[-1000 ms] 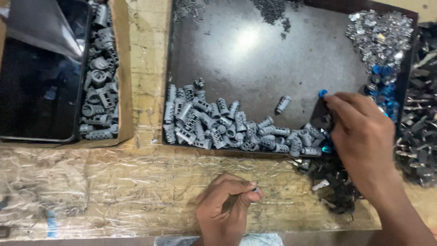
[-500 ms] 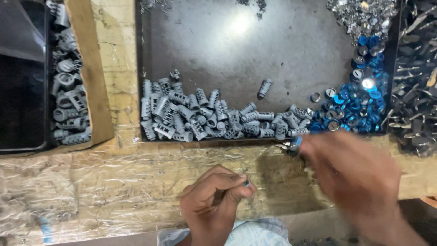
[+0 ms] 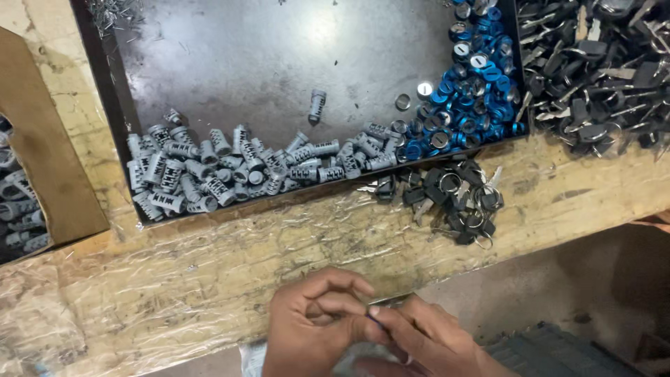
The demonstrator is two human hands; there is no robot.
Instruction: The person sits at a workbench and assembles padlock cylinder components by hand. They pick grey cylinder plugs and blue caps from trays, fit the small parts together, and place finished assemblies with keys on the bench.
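Blue, a small part (image 3: 375, 320) is now pinched between both hands at the near table (image 3: 174, 279) edge. The right hand (image 3: 426, 342) has been drawn back from the blue caps (image 3: 467, 91); the left hand (image 3: 314, 324) is closed beside it, so fitting seems begun.

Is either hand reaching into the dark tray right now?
No, both the left hand and right hand meet at the bench's near edge, clear of the tray.
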